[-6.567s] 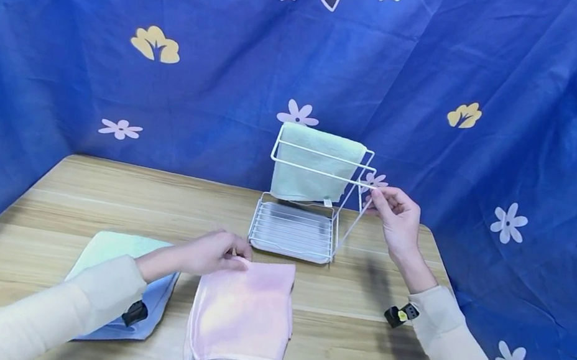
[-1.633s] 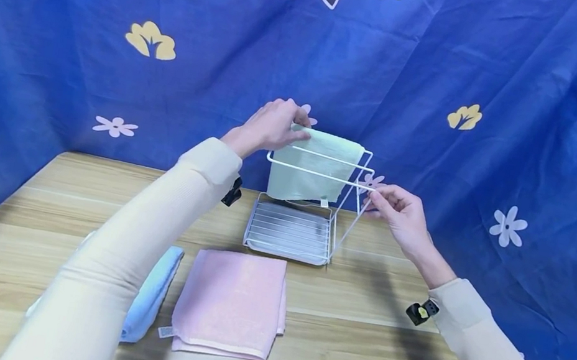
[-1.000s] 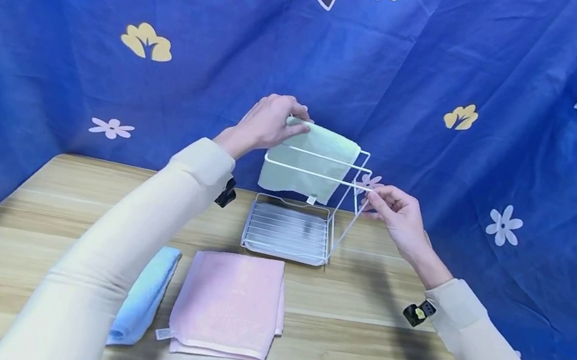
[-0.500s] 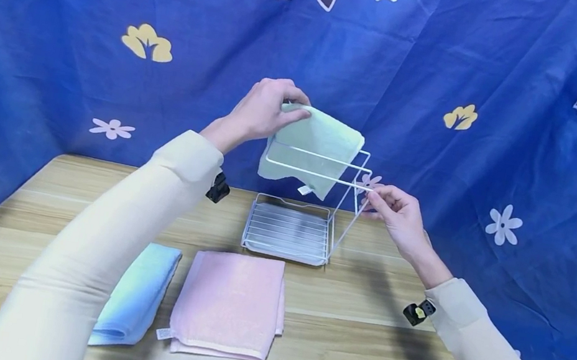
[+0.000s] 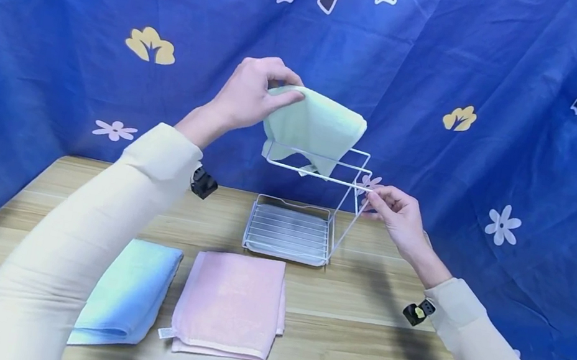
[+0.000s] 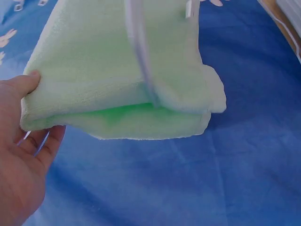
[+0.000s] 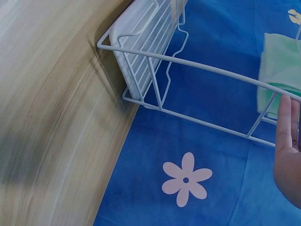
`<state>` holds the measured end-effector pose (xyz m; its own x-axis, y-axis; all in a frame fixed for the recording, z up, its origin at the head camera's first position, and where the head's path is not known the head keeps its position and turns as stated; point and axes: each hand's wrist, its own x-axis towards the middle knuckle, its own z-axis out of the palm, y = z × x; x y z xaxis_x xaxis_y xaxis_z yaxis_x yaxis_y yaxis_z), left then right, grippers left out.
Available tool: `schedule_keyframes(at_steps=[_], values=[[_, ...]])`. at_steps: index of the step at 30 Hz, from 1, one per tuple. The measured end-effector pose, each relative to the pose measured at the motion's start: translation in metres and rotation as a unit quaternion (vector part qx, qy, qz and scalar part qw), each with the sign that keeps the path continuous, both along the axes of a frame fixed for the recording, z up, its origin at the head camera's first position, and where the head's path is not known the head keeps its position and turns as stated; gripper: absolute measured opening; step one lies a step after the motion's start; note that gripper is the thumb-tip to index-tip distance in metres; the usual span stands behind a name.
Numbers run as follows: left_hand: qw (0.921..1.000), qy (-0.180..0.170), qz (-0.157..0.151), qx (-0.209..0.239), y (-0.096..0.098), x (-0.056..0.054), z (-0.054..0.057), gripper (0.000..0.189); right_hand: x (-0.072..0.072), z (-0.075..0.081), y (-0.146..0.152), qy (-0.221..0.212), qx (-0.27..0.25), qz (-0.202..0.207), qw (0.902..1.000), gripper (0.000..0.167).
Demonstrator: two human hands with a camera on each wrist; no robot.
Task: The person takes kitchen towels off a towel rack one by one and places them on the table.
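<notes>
My left hand [image 5: 257,93] pinches the top left corner of a folded pale green towel [image 5: 322,124], thumb in front. The towel is raised and tilted, its lower edge and tag overlapping the upper bars of a white wire rack [image 5: 317,175]. In the left wrist view the thumb lies on one face of the towel [image 6: 108,61], fingers beneath. My right hand [image 5: 396,213] holds the rack's upper right front corner between thumb and fingers. The right wrist view has the hand [image 7: 288,146] at the far end of the rack's side bar [image 7: 202,68].
A grey tray [image 5: 287,236] with a wire grid forms the rack's base on the wooden table [image 5: 351,354]. A folded pink towel [image 5: 229,303] lies in front of it, a blue towel [image 5: 134,294] to its left, partly under my left sleeve. Blue curtain [image 5: 223,18] stands behind.
Earlier the left hand was at the pink towel, then took the green towel's top corner on the rack. It has lifted the towel up and leftward. The right hand stays on the rack.
</notes>
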<state>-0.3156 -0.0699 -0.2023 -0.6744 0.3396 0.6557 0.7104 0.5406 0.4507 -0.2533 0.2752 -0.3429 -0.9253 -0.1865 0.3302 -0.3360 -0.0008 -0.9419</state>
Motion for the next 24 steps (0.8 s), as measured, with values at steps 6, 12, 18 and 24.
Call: schedule_keyframes(at_steps=[6,12,18,24], values=[[0.9995,0.007,0.005,0.031,-0.009,0.01,0.009,0.02,0.0,-0.001,0.0,0.003,-0.003,0.001,1.0,0.017],[0.9989,0.019,-0.005,0.042,-0.016,0.027,0.013,0.018,-0.001,0.0,0.0,0.003,0.001,0.001,1.0,0.019],[0.9984,0.02,-0.009,0.052,-0.024,0.045,0.013,0.015,-0.001,0.001,0.0,0.004,0.0,0.001,1.0,0.017],[0.9975,0.023,-0.018,0.065,-0.03,0.064,0.017,0.014,-0.001,0.0,0.0,0.003,-0.003,0.005,1.0,0.015]])
